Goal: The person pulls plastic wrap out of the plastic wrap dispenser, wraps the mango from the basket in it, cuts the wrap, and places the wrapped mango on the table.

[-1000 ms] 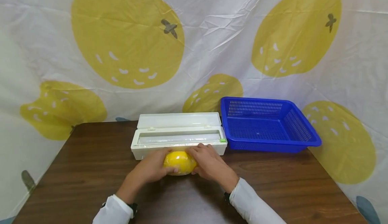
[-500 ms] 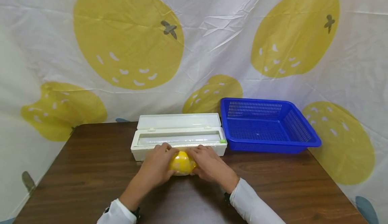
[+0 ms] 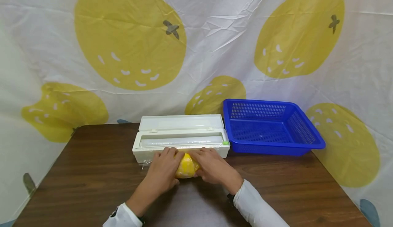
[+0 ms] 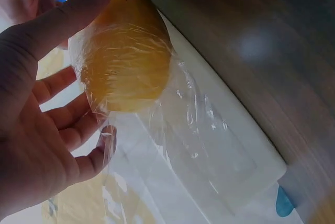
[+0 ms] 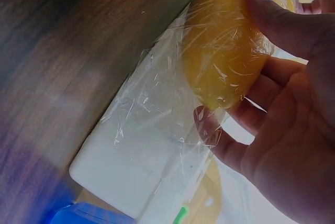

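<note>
A yellow oval fruit [image 3: 186, 167], its exact kind unclear, is held between both hands just in front of the white cling film dispenser [image 3: 142, 155]. My left hand [image 3: 164, 169] grips its left end, with the thumb on the near side and fingers behind. At the other end, my right hand [image 3: 213, 167] grips the fruit with its thumb pressed against the skin. Clear cling film [image 4: 191, 114] covers much of the fruit and hangs loose past its end in the left wrist view. More loose film [image 5: 152, 93] spreads beside it in the right wrist view.
The dispenser's lid [image 3: 181, 122] stands raised, showing the film roll [image 3: 181, 141] inside. A blue plastic basket [image 3: 270, 148] adjoins the dispenser on the right. Everything rests on a dark wooden table [image 3: 92, 172], with a fruit-printed cloth [image 3: 215, 42] hanging behind.
My left hand has shifted right and up over the fruit, covering more of its left side. Loose film now shows left of that hand. The right hand stays nearly in place.
</note>
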Tool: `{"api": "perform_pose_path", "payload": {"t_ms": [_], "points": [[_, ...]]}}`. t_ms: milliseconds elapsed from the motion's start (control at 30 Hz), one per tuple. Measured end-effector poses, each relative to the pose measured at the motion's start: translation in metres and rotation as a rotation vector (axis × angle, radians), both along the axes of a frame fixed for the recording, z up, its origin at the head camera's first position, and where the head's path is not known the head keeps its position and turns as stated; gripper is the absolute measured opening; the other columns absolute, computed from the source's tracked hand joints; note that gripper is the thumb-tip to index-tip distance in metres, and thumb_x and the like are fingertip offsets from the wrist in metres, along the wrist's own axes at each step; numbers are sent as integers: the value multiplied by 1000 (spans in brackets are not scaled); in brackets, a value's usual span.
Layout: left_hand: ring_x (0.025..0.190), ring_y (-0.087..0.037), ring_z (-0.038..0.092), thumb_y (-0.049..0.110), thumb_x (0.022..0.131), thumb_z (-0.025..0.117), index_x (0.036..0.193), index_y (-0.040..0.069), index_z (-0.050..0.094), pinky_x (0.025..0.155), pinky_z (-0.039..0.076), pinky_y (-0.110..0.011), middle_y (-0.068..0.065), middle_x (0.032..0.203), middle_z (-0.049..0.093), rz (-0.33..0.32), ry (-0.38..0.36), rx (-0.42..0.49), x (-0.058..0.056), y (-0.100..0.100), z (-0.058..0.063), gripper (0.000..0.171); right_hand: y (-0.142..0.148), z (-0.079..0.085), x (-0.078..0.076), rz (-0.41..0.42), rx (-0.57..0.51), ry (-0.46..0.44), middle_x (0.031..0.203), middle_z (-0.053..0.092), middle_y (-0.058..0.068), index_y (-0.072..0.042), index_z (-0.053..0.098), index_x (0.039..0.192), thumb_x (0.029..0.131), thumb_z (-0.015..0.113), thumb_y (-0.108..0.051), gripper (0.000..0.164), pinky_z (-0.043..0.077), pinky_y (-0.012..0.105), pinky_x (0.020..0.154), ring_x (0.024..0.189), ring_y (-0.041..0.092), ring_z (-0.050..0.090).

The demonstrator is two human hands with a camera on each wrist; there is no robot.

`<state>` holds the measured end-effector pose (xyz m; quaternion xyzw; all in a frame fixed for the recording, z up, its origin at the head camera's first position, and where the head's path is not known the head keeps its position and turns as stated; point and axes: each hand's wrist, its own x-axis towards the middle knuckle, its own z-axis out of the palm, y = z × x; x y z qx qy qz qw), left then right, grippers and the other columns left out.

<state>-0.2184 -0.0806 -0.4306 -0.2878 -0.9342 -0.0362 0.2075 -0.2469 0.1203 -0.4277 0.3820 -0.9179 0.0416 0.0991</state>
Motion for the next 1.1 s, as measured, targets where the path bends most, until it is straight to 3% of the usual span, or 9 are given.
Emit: {"api": "perform_pose_path", "payload": {"t_ms": [367, 767, 1100], "points": [[93, -33, 53, 21, 43, 96, 113, 10, 57, 68, 50, -51, -14, 100, 61, -6, 72, -34, -4, 0, -4, 81, 3, 1, -1, 45, -35, -34, 131, 65, 2, -15, 52, 137, 77, 82, -26, 68, 48, 49, 96, 117, 23, 56], [93, -32, 57, 25, 46, 96, 117, 10, 66, 71, 54, -52, -12, 101, 68, -57, -4, 74, -10, -10, 2, 78, 4, 10, -1, 49, -136, -46, 119, 69, 8, -11, 52, 139, 68, 89, -30, 82, 54, 45, 87, 98, 23, 63], [93, -30, 56, 23, 46, 93, 118, 6, 70, 74, 53, -51, -11, 101, 69, -108, -68, 180, -15, -19, -1, 77, 2, 21, 10, 52, -132, 92, 113, 67, 4, -14, 66, 121, 66, 90, -33, 64, 52, 45, 84, 103, 22, 58]]}}
